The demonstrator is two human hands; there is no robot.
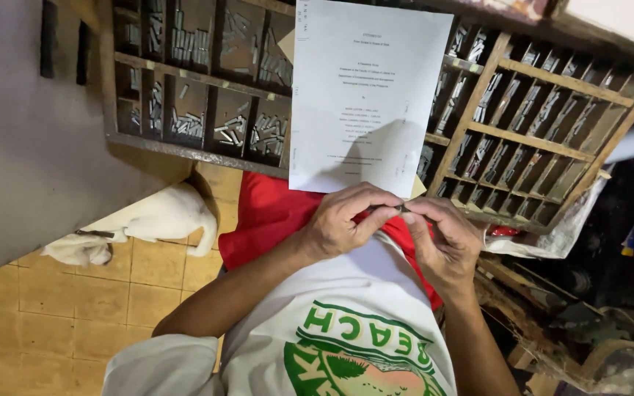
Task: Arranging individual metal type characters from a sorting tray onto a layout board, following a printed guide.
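My left hand (346, 220) and my right hand (445, 246) meet in front of my chest, fingertips pinched together on a small dark metal type piece (403, 209) held between them. Most of the piece is hidden by my fingers. Just above my hands a white printed sheet of paper (368, 95) leans against a slanted wooden type case (537, 139). The case is divided into many small compartments filled with grey metal type pieces (258, 132).
A white dog (148, 220) lies on the yellow tiled floor (60, 308) at the left, beside a grey wall. Crumpled paper (559, 235) hangs under the case at the right, with wooden scraps and clutter below it.
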